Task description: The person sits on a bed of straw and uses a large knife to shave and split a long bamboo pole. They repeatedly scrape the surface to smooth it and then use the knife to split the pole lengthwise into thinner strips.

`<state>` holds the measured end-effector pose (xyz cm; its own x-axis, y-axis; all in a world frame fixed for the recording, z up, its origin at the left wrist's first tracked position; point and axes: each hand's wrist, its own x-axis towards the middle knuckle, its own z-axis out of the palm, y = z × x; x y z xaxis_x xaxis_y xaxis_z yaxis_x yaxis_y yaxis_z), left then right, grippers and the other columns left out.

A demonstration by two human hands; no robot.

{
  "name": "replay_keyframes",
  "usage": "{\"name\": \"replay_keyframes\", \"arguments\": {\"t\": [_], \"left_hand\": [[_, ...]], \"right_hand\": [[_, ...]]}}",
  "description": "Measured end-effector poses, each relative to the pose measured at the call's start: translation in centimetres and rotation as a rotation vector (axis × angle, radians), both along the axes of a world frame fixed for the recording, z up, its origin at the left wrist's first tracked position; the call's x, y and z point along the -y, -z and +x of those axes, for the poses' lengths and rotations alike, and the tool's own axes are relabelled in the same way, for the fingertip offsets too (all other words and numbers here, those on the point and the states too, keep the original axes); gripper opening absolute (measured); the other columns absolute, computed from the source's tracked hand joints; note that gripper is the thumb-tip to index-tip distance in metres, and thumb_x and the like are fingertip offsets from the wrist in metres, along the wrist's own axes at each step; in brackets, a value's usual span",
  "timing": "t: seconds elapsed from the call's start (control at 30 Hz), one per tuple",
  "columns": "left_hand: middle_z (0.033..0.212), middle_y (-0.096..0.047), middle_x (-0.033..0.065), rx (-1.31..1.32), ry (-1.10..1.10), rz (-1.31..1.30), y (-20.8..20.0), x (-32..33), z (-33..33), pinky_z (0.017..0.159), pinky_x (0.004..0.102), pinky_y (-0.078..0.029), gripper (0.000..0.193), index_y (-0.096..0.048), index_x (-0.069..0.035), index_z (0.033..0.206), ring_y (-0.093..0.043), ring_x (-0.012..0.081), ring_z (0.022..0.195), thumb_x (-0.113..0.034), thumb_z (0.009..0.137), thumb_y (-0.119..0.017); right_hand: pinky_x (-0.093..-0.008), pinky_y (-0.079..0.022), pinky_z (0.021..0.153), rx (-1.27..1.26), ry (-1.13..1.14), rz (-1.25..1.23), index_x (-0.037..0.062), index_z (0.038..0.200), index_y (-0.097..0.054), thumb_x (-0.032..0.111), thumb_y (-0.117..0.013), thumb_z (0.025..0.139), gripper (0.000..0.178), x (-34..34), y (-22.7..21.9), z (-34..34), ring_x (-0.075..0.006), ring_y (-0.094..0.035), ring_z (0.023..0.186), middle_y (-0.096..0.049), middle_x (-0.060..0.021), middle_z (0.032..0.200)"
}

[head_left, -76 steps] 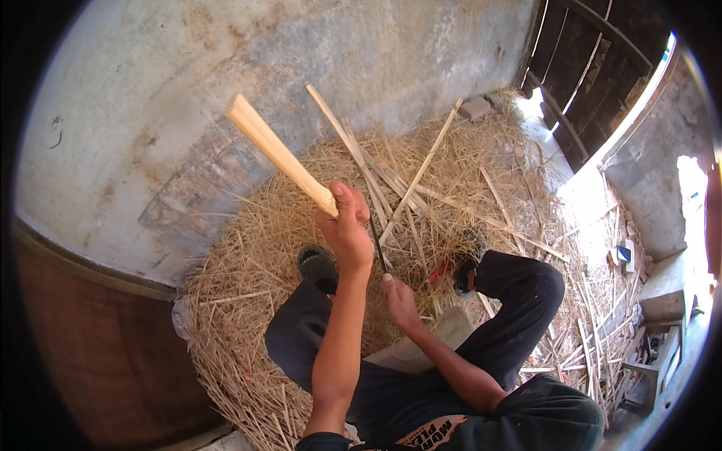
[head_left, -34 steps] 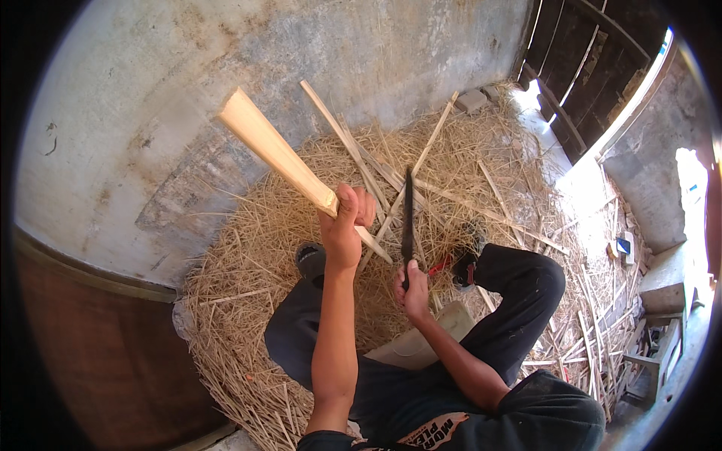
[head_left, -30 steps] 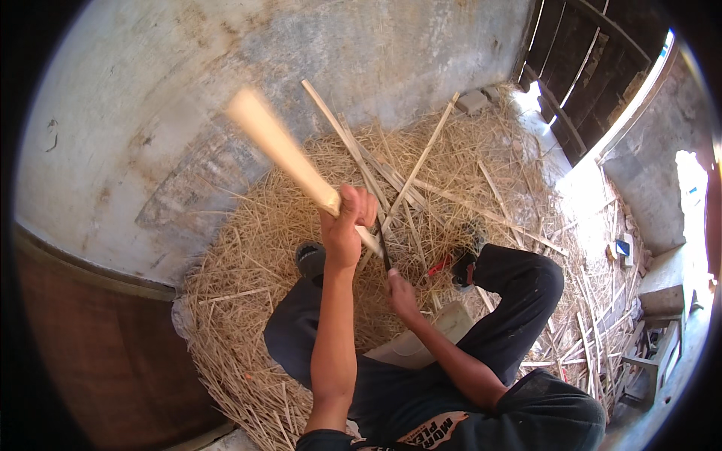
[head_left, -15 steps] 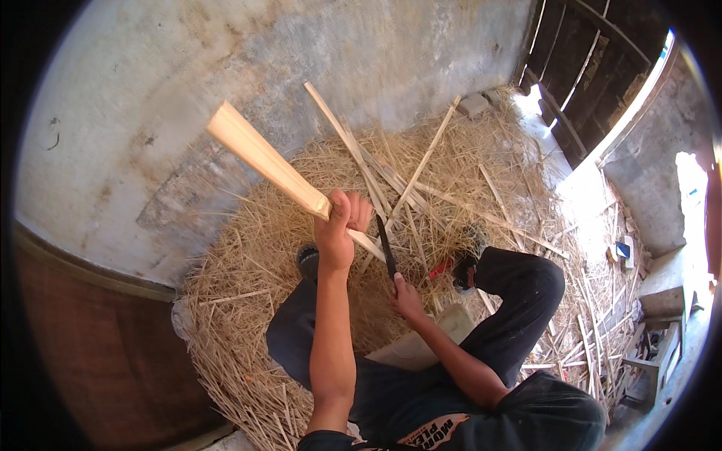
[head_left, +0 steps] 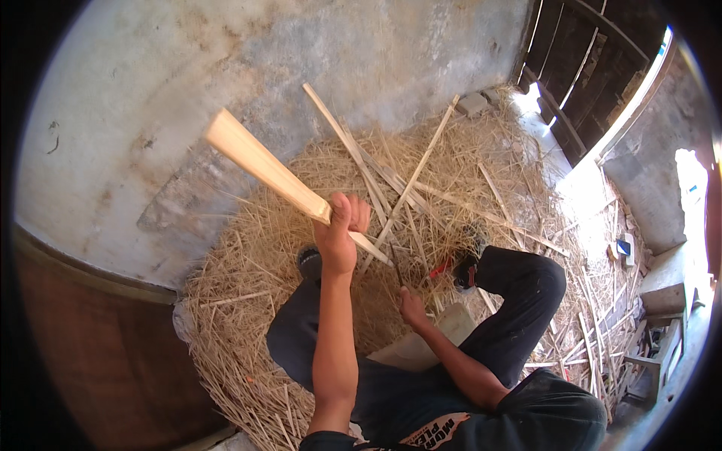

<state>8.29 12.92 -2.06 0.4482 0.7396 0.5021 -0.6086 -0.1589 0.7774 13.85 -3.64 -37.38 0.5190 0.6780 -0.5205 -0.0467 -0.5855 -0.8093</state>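
My left hand [head_left: 340, 229] is wrapped round a long pale wooden slat [head_left: 267, 167], thumb on top. The slat's broad end points up and left, and its narrower end [head_left: 370, 246] comes out below the fist toward the right. My right hand [head_left: 413, 307] grips the handle of a knife [head_left: 397, 267], whose dark narrow blade points upward. The blade is close to the slat's lower end; whether they touch I cannot tell. Beneath both hands, my bent legs straddle a pale board or container [head_left: 425, 340], partly hidden.
Thick shavings [head_left: 248, 316] cover the floor around me. Several long slats [head_left: 425, 161] lie crossed ahead, leaning toward a stained wall [head_left: 226, 60]. A red object [head_left: 441, 267] lies by my right foot. At left is a brown panel [head_left: 98, 331]; a wooden bench [head_left: 653, 361] stands right.
My right hand with the knife has moved slightly down and right, and the blade now shows narrower. The left hand and slat have dropped a little.
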Motion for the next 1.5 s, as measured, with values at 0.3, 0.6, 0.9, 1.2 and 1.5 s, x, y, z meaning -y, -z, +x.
{"name": "replay_keyframes", "arguments": {"t": [0.3, 0.6, 0.9, 1.2, 1.5], "left_hand": [[0.054, -0.022, -0.004, -0.021, 0.294, -0.001, 0.3, -0.8, -1.5, 0.049, 0.0313, -0.017, 0.059, -0.028, -0.013, 0.063, -0.02, 0.0109, 0.047, -0.042, 0.11, -0.047], [0.056, -0.026, -0.005, 0.072, 0.511, -0.074, 0.7, -1.6, -2.0, 0.05, 0.0302, -0.019, 0.041, -0.045, -0.011, 0.073, -0.021, 0.01, 0.049, -0.029, 0.107, -0.059], [0.049, -0.021, -0.0048, -0.049, 0.492, 0.005, -0.6, -1.6, -1.7, 0.043, 0.0312, -0.014, 0.066, -0.026, -0.014, 0.055, -0.021, 0.0102, 0.041, -0.044, 0.106, -0.056], [0.051, -0.028, -0.0048, -0.079, 0.589, 0.028, -1.1, -1.8, -2.2, 0.043, 0.029, -0.015, 0.064, -0.035, -0.014, 0.063, -0.024, 0.0083, 0.042, -0.058, 0.094, -0.069], [0.057, -0.027, -0.0045, -0.143, 0.002, -0.04, 0.3, -0.7, -1.7, 0.048, 0.0274, -0.02, 0.084, -0.03, -0.012, 0.064, -0.025, 0.0081, 0.048, -0.095, 0.08, -0.03]], "right_hand": [[-0.0318, -0.032, 0.046, -0.514, 0.17, 0.476, 0.0114, 0.077, -0.046, 0.05, -0.04, 0.111, 0.051, -1.7, -15.8, 0.8, -0.0108, -0.038, 0.048, -0.04, 0.0006, 0.059], [-0.0296, -0.032, 0.043, -0.638, 0.084, 0.13, 0.0133, 0.082, -0.045, 0.059, -0.043, 0.107, 0.052, -0.8, -10.7, 1.4, -0.0116, -0.04, 0.044, -0.042, 0.0006, 0.058], [-0.0287, -0.034, 0.046, -0.504, 0.199, 0.458, 0.013, 0.079, -0.046, 0.062, -0.04, 0.107, 0.057, -1.3, -15.2, 1.5, -0.0122, -0.043, 0.048, -0.045, -0.0007, 0.061], [-0.0294, -0.032, 0.044, -0.511, 0.042, 0.254, 0.0102, 0.078, -0.051, 0.06, -0.04, 0.108, 0.059, -1.1, -16.3, 2.2, -0.0117, -0.042, 0.045, -0.042, 0.0007, 0.056], [-0.0269, -0.034, 0.046, -0.415, 0.1, 0.404, 0.0086, 0.084, -0.053, 0.058, -0.04, 0.109, 0.056, -0.6, -14.6, 3.3, -0.0088, -0.042, 0.047, -0.044, 0.0021, 0.059]]}}
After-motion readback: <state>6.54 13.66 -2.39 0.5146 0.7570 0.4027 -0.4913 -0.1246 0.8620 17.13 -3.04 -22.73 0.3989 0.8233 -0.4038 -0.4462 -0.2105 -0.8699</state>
